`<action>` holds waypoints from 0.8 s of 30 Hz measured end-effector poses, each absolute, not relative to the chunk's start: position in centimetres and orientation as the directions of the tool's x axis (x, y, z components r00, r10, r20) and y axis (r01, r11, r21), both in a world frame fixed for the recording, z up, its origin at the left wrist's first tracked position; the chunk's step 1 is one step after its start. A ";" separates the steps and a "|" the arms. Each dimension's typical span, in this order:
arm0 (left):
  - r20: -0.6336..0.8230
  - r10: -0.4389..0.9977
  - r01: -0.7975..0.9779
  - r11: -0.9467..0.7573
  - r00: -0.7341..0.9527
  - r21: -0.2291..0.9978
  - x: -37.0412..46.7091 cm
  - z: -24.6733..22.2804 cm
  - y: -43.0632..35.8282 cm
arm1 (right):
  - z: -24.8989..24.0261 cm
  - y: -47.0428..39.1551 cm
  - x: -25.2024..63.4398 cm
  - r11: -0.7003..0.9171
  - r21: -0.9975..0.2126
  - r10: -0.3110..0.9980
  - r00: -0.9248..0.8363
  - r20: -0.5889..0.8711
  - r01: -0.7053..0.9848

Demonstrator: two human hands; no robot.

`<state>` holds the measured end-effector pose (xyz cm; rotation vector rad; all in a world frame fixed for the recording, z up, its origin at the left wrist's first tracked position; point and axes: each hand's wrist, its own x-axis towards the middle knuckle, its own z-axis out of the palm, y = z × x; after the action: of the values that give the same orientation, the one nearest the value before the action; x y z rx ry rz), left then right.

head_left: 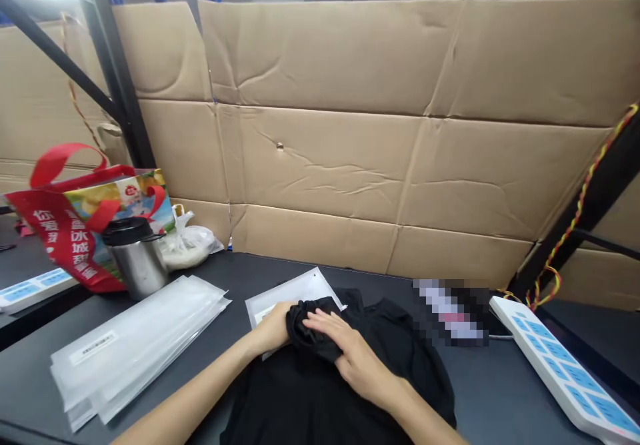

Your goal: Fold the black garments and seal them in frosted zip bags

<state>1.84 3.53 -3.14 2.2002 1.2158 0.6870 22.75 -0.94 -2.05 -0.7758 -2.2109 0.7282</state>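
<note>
Black fabric (400, 352) lies in a loose heap at the front centre of the dark table. My left hand (274, 328) is closed on a gathered, bunched part of it, the fingertips hidden in the folds. On the right side of the bunch rests my right hand (357, 358), its fingers stretched out flat over the cloth. Partly under the left hand and the fabric is a white translucent plastic bag (300, 288) with a label. A stack of similar labelled bags (145, 338) lies to the left.
At the back left stand a red printed tote bag (75, 232), a steel cup (137, 265) and a knotted plastic bag (187, 245). A white power strip (565, 365) lies at the right, near a pixelated object (453, 315). Cardboard (325, 158) walls the back.
</note>
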 end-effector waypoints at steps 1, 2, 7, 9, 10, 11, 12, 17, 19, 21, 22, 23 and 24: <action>0.186 0.871 0.593 -0.453 0.455 0.666 1.7 -3.3 3.5 | -2.3 -1.3 23.0 0.677 -0.649 0.678 -0.638 0.365 0.348; 0.193 0.875 0.593 -0.448 0.443 0.669 1.7 -3.3 3.5 | -2.4 -1.6 23.2 0.678 -0.632 0.677 -0.653 0.340 0.375; 0.253 0.908 0.631 -0.415 0.334 0.656 1.7 -2.7 3.4 | -1.9 -2.2 23.8 0.702 -0.554 0.651 -0.718 0.244 0.448; 0.286 0.903 0.647 -0.429 0.320 0.631 1.9 -2.0 3.0 | -1.7 -2.2 23.7 0.707 -0.537 0.644 -0.732 0.221 0.460; 0.301 0.896 0.654 -0.444 0.326 0.613 2.0 -1.7 2.7 | -1.8 -2.2 23.6 0.707 -0.534 0.646 -0.731 0.221 0.463; 0.314 0.887 0.660 -0.461 0.338 0.593 2.2 -1.3 2.4 | -1.9 -2.1 23.4 0.702 -0.539 0.654 -0.721 0.229 0.466; 0.327 0.877 0.666 -0.480 0.352 0.571 2.4 -1.0 2.1 | -2.0 -2.1 23.1 0.690 -0.550 0.672 -0.698 0.245 0.471; 0.362 0.835 0.681 -0.548 0.414 0.485 3.5 0.2 1.2 | -2.2 -2.4 20.9 0.679 -0.549 0.719 -0.593 0.362 0.488; 0.367 0.822 0.680 -0.568 0.436 0.464 3.8 0.6 1.1 | -2.0 -2.4 20.0 0.757 -0.425 0.647 -0.664 0.376 0.497; 0.368 0.807 0.672 -0.589 0.462 0.448 4.1 1.0 1.1 | -2.1 -2.0 19.3 0.750 -0.301 0.661 -0.653 0.371 0.589; 0.369 0.800 0.669 -0.599 0.473 0.441 4.2 1.1 1.1 | -2.2 -1.7 18.9 0.712 -0.264 0.698 -0.614 0.369 0.650; 0.370 0.794 0.666 -0.607 0.482 0.434 4.3 1.2 1.1 | -2.3 -1.2 18.6 0.671 -0.245 0.733 -0.574 0.365 0.700; 0.372 0.789 0.664 -0.614 0.490 0.427 4.4 1.3 1.1 | -2.5 -0.7 18.3 0.639 -0.239 0.758 -0.545 0.358 0.731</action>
<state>4.44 1.06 1.30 2.5094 1.2451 0.8028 18.30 -0.66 -2.50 -1.1725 -2.4309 0.0851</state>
